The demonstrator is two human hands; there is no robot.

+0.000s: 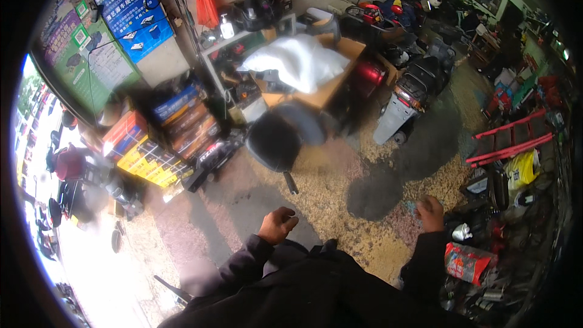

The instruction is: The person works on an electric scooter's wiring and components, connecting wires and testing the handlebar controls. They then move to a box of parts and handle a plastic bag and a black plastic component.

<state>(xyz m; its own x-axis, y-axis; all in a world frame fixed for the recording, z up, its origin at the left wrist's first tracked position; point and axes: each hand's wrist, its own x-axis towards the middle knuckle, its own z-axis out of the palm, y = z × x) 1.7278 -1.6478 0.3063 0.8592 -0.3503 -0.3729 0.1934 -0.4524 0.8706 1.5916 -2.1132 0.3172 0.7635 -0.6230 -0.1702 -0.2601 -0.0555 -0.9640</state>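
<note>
My left hand (278, 225) hangs low in front of my body over the floor, fingers curled in. Nothing shows in it. Over to the right, my right hand (430, 213) is also curled above the speckled floor, with no object visible in it. Neither hand touches anything that I can see. Ahead of the left hand is a black padded seat or stool (274, 141), with a rounded grey pad (303, 123) beside it. Beyond these, a puffy white plastic bag (297, 64) lies across an open cardboard box (322, 94).
Stacked coloured boxes (146, 152) stand to the left, near a parked scooter (100, 173) by the bright doorway. A grey scooter (404, 100) is ahead right. Along the right side are a red metal frame (510, 136), a yellow bag (522, 170) and a red packet (467, 262) among clutter.
</note>
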